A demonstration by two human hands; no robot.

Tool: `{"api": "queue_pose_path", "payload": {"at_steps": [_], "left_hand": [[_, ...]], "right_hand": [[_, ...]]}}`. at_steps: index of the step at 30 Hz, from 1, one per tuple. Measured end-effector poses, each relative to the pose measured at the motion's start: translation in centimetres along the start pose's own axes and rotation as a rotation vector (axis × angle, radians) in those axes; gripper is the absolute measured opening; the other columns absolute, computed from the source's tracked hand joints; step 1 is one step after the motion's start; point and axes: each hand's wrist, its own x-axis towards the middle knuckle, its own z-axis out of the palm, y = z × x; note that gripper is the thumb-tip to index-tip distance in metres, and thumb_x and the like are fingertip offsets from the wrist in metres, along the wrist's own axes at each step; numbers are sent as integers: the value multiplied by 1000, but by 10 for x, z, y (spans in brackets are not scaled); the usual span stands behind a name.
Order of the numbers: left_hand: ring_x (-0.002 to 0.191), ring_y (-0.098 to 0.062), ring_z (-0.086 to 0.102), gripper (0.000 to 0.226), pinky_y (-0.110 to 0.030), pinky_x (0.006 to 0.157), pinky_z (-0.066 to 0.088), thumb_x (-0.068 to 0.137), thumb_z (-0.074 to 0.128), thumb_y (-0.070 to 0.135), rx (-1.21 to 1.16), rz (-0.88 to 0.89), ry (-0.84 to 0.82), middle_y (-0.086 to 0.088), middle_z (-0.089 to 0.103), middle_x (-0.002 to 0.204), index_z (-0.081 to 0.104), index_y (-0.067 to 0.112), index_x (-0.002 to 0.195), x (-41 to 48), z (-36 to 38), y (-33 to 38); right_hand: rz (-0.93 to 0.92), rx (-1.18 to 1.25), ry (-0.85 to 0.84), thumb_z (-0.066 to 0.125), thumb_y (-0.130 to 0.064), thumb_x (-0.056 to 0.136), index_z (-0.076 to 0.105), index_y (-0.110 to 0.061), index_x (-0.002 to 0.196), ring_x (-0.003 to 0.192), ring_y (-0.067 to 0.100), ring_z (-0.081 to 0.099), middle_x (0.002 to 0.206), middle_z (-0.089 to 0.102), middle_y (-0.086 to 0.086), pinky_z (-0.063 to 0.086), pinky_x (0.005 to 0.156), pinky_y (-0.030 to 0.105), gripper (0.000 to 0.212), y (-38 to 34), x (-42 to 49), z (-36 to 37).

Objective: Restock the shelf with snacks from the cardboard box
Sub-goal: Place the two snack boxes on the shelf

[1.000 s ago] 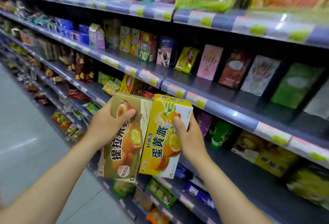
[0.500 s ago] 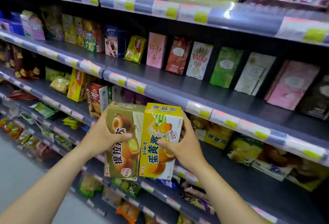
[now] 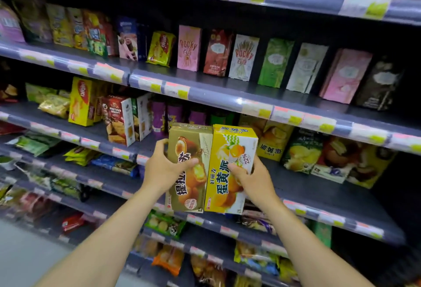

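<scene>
My left hand (image 3: 164,168) grips an olive-brown snack box (image 3: 190,186) by its left side, thumb across the front. My right hand (image 3: 255,179) grips a yellow egg-yolk pie box (image 3: 224,186) by its right side. Both boxes stand upright, side by side and touching, held in front of the third shelf (image 3: 319,193) from the top. A matching yellow box (image 3: 272,143) stands on that shelf just behind and to the right. No cardboard box is in view.
Pocky and other slim boxes (image 3: 243,57) line the shelf above. A red box (image 3: 117,119) and yellow box (image 3: 80,102) stand to the left on the third shelf, dark pie boxes (image 3: 328,157) to the right. Bagged snacks fill lower shelves. Bare shelf board lies right of my right hand.
The view has swung right along the aisle. Both hands have carried the two boxes up and closer to the third shelf, still side by side.
</scene>
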Motion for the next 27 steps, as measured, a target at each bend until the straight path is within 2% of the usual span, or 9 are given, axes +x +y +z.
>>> {"api": "queue_pose_path", "payload": {"at_steps": [3, 5, 7, 10, 12, 15, 18, 23, 27], "left_hand": [[100, -10, 67, 67, -37, 83, 56, 68, 85, 53, -176, -50, -64, 18, 69, 106, 47, 43, 122, 2, 16, -9], [106, -5, 66, 65, -32, 87, 55, 74, 84, 45, -216, -4, -181, 21, 69, 113, 48, 48, 128, 1, 27, -9], [108, 6, 62, 82, -23, 90, 52, 68, 91, 32, -162, 87, -304, 24, 65, 121, 44, 52, 132, -1, 37, -7], [106, 10, 60, 109, -12, 85, 49, 56, 96, 21, -59, 141, -343, 26, 61, 124, 32, 53, 138, 4, 55, -13], [114, -2, 57, 117, -22, 88, 48, 53, 97, 28, -20, 143, -247, 23, 56, 131, 27, 50, 144, 9, 70, -15], [117, -9, 51, 108, -33, 94, 47, 55, 96, 36, -48, 99, -154, 20, 50, 128, 32, 43, 142, 18, 92, -13], [114, -10, 60, 100, -41, 98, 51, 55, 92, 49, -78, 115, -168, 17, 60, 128, 39, 41, 139, 34, 111, -12], [102, 4, 62, 83, -35, 95, 53, 70, 89, 35, -140, 198, -176, 24, 65, 114, 45, 37, 140, 54, 137, 2], [105, 0, 62, 90, -37, 95, 53, 68, 89, 37, -156, 231, -185, 20, 65, 120, 40, 37, 143, 67, 160, 4]], "right_hand": [[-10, -62, -22, 87, -43, 73, 51, -51, 127, 111, 4, 68, 122, 69, -22, 54, 99, 44, 65, 11, -6, -4], [-10, -116, -8, 96, -39, 58, 45, -47, 131, 114, 2, 65, 127, 65, -22, 54, 100, 42, 90, 21, -7, -12], [-8, -158, 34, 99, -35, 52, 42, -42, 135, 115, 2, 64, 127, 64, -21, 54, 101, 40, 101, 32, -6, -23], [-16, -196, 97, 100, -36, 51, 43, -38, 135, 108, 0, 66, 122, 65, -22, 55, 96, 37, 102, 41, 2, -38], [-38, -203, 121, 100, -33, 55, 40, -35, 134, 101, -6, 63, 117, 61, -27, 53, 88, 28, 99, 42, 8, -48], [-28, -171, 175, 98, -34, 58, 37, -28, 136, 99, 0, 63, 114, 58, -24, 55, 85, 33, 99, 49, 24, -66], [-24, -157, 197, 96, -37, 61, 40, -23, 136, 98, 7, 67, 116, 64, -13, 59, 84, 39, 94, 61, 40, -82], [-75, -78, 277, 94, -33, 66, 51, -22, 128, 95, 7, 70, 114, 70, -7, 59, 77, 34, 76, 74, 64, -93], [-128, -97, 290, 94, -35, 65, 53, -29, 126, 98, 8, 71, 112, 72, -11, 60, 87, 43, 74, 89, 81, -109]]}}
